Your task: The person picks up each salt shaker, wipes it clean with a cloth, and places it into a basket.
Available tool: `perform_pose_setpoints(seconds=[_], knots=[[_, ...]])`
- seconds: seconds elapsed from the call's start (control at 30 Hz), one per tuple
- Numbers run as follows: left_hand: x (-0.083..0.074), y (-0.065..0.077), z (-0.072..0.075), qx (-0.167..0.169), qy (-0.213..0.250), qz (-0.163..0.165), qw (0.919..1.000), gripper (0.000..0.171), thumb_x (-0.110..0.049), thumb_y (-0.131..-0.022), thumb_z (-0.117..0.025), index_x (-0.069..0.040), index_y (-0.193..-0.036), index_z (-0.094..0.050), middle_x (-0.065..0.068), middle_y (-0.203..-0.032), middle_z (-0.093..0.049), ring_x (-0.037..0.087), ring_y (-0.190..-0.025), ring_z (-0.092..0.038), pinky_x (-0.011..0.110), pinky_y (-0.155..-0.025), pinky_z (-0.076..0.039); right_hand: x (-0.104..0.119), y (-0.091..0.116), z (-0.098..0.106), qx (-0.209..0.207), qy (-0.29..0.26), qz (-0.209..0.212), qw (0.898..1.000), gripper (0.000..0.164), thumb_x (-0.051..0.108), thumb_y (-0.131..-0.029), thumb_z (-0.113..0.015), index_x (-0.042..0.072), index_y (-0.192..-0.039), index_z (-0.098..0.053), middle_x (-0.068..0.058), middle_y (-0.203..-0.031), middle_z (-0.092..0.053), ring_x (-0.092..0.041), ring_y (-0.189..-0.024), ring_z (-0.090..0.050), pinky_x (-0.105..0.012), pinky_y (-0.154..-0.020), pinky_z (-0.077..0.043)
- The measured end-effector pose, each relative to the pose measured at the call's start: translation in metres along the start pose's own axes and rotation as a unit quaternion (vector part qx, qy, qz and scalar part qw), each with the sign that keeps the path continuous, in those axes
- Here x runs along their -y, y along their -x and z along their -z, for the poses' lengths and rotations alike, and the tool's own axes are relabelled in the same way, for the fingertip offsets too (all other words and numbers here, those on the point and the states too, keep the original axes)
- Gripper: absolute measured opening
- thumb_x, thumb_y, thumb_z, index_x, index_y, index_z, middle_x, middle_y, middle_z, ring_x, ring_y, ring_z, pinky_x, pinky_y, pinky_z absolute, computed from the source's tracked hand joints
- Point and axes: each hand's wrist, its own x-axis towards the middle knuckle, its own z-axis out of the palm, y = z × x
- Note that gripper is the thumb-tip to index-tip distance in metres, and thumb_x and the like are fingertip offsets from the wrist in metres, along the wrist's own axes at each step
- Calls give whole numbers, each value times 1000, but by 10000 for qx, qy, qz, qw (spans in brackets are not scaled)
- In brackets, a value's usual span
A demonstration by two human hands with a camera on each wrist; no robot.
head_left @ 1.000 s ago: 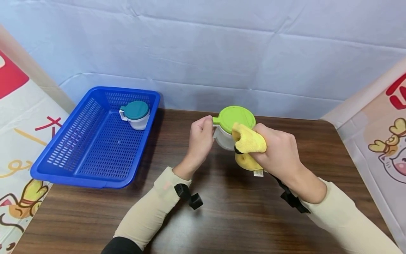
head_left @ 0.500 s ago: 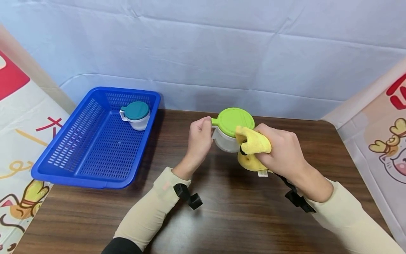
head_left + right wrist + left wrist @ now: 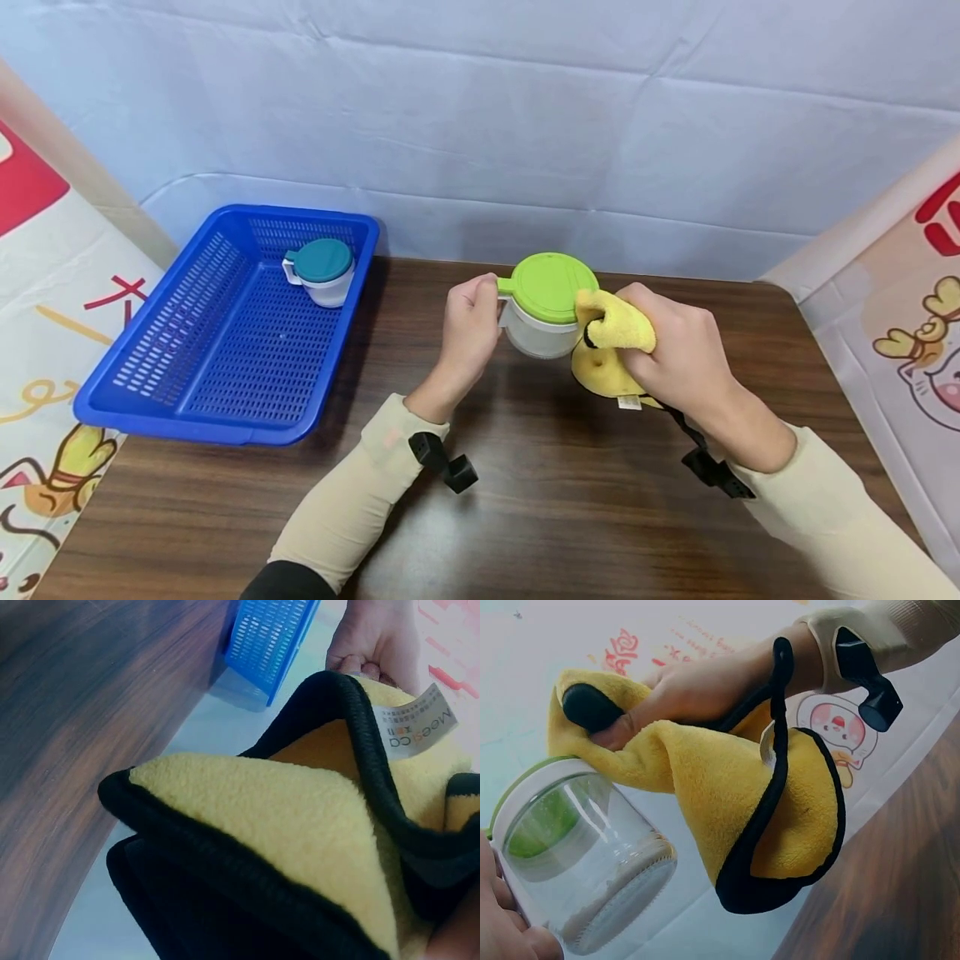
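My left hand [image 3: 471, 327] grips the handle of a clear seasoning jar [image 3: 538, 335] with a lime-green lid [image 3: 553, 287], held up off the table. In the left wrist view the jar [image 3: 592, 847] is tilted, its ribbed base toward the lower right. My right hand [image 3: 678, 350] holds a bunched yellow cloth [image 3: 622, 323] with black edging, its folded end at the lid's right rim. Most of the right wrist view is taken up by the cloth [image 3: 262, 802], with a white label [image 3: 416, 724] on it.
A blue plastic basket [image 3: 225, 429] stands on the left of the brown wooden table [image 3: 540, 508]. Inside its far right corner sits another jar with a teal lid [image 3: 322, 260]. A pale cloth backdrop [image 3: 480, 125] rises behind the table.
My right hand and the cloth have slid right across the lid to its right edge, uncovering more of the jar. The left hand and jar have shifted slightly left.
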Motion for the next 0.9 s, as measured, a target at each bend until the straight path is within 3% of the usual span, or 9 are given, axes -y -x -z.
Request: perform_pose_setpoints(seconds=[0.57, 0.9], knots=[[-3, 2, -2, -42, 84, 175, 9998, 42, -13, -100, -38, -14, -58, -38, -6, -49, -30, 8, -41, -28, 21, -42, -25, -8, 0, -3, -202, -82, -720, 9972, 19, 2, -80, -73, 3, -97, -65, -11, -80, -68, -23, -58, -53, -46, -54, -45], [-3, 2, -2, 51, 111, 144, 9998, 43, -12, -101, -37, -13, -58, -38, -5, -48, -30, 10, -39, -27, 23, -41, -24, -19, -2, -10, -236, -373, -1046, 9935, 8, -2, -87, -68, 2, -89, -62, -7, -69, -54, -20, -58, -44, -26, -57, -35]])
